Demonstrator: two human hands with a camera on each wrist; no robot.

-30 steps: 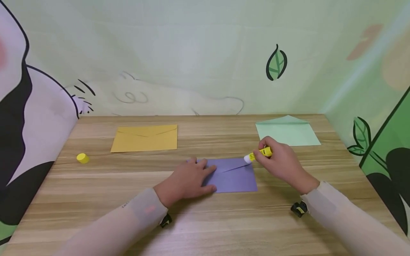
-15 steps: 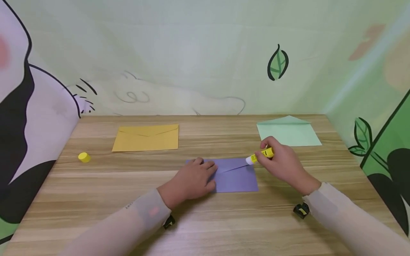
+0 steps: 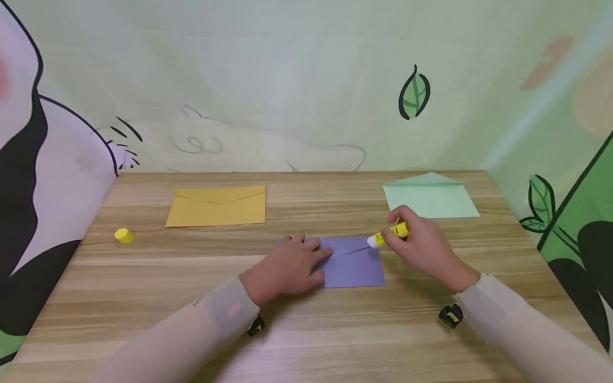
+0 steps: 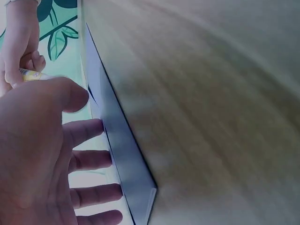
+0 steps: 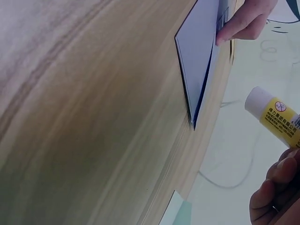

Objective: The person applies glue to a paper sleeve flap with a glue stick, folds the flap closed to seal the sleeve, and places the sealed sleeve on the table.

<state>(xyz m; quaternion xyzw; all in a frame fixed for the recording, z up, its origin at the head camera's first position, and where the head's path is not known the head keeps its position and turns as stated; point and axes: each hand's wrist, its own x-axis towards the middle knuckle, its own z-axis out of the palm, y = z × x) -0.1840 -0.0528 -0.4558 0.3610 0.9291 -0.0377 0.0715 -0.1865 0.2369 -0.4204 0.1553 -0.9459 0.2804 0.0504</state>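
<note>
A purple envelope (image 3: 354, 268) lies on the table with its flap folded down, the flap's right end lifted slightly in the right wrist view. My left hand (image 3: 289, 264) rests on its left part, fingers spread and fairly straight, fingertips touching the flap in the left wrist view. My right hand (image 3: 423, 242) pinches an uncapped yellow glue stick (image 3: 390, 233) between thumb and fingers. Its white end points down-left, above the envelope's upper right corner. In the right wrist view the glue stick (image 5: 280, 119) is apart from the paper.
A yellow envelope (image 3: 217, 207) lies at the back left, flap folded down. At the back right is a mint-green envelope (image 3: 431, 198) with its flap up, partly behind my right hand. The yellow cap (image 3: 123, 235) sits at the far left of the wooden table (image 3: 335, 335).
My left hand has shifted a little to the right on the purple envelope, its fingers drawing together and then spreading again. The right hand and glue stick have barely moved.
</note>
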